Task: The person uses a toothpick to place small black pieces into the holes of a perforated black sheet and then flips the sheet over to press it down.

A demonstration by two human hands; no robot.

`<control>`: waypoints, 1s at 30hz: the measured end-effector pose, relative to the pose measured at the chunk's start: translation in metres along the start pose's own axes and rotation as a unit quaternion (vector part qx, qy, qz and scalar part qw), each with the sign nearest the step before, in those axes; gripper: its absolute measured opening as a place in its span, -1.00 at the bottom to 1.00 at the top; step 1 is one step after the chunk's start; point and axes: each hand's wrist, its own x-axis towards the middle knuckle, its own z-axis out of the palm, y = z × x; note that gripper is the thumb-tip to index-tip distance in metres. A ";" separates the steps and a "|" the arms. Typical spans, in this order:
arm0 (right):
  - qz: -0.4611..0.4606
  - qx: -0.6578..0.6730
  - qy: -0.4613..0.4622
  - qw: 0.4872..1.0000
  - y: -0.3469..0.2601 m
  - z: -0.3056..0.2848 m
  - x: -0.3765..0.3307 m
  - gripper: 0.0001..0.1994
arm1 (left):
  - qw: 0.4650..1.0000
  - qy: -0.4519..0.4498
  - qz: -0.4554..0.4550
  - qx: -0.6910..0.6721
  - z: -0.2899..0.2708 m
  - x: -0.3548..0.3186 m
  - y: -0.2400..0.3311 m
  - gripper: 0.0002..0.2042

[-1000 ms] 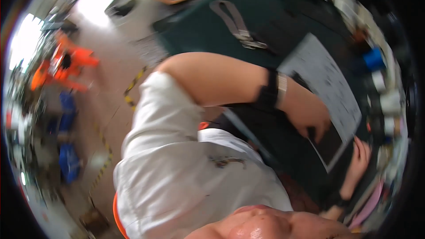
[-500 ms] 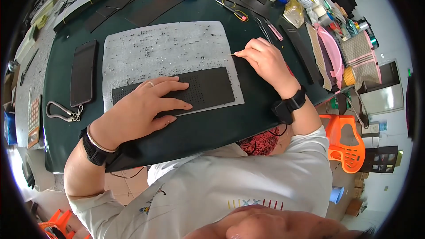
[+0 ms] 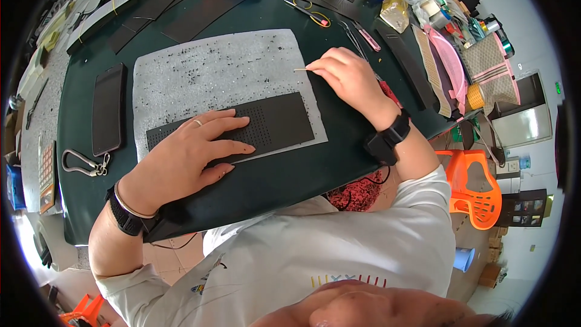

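Both hands as before: left hand point(image 3: 193, 151) flat on black strip point(image 3: 266, 124) (fingers spread), right hand point(image 3: 348, 75) pinching thin stick point(image 3: 301, 69)

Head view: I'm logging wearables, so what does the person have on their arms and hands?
Left hand: a ring on one finger, a thin bangle and a black band at the wrist. Right hand: a black band at the wrist. Forearms bare; short white sleeves.

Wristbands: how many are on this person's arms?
3. A black band and a thin bangle sit on the left wrist; a black watch-like band wraps the right wrist. More could be hidden under the sleeves.
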 end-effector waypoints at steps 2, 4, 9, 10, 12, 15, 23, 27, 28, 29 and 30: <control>-0.020 -0.025 0.001 0.999 0.001 0.002 0.000 -0.89 | 1.000 0.003 0.002 0.005 0.000 0.000 0.000 -0.55; -0.039 -0.057 -0.011 0.998 0.001 0.001 -0.002 -0.91 | 1.000 0.003 0.006 0.011 0.000 -0.001 0.001 -0.55; -0.053 -0.086 -0.017 0.995 0.005 -0.003 -0.006 -0.94 | 1.000 -0.004 0.005 0.016 -0.003 0.001 0.003 -0.53; -0.051 -0.088 -0.014 0.995 0.006 -0.004 -0.007 -0.94 | 1.000 -0.004 0.004 0.018 -0.003 0.002 0.004 -0.54; -0.049 -0.071 -0.007 0.996 0.008 -0.006 -0.009 -0.95 | 1.000 -0.005 0.005 0.022 -0.004 0.002 0.005 -0.55; -0.036 -0.050 0.002 0.998 0.011 -0.008 -0.010 -0.95 | 1.000 -0.007 0.001 0.023 -0.004 0.002 0.005 -0.54; -0.022 -0.018 0.046 0.999 0.008 0.006 -0.004 -0.95 | 1.000 -0.011 -0.004 0.017 -0.005 0.002 0.008 -0.54; -0.015 -0.030 0.023 0.999 0.021 -0.002 -0.006 -0.95 | 1.000 -0.011 -0.017 0.005 -0.005 0.001 0.007 -0.52; 0.006 -0.038 0.014 0.999 0.026 -0.008 -0.010 -0.95 | 1.000 -0.011 -0.016 0.009 -0.006 0.001 0.008 -0.52; 0.027 -0.046 0.005 0.999 0.028 -0.011 -0.010 -0.95 | 1.000 -0.012 -0.022 0.005 -0.007 0.000 0.009 -0.52; 0.028 -0.048 0.009 0.998 0.028 -0.012 -0.010 -0.95 | 1.000 -0.015 -0.025 0.002 -0.007 0.002 0.011 -0.52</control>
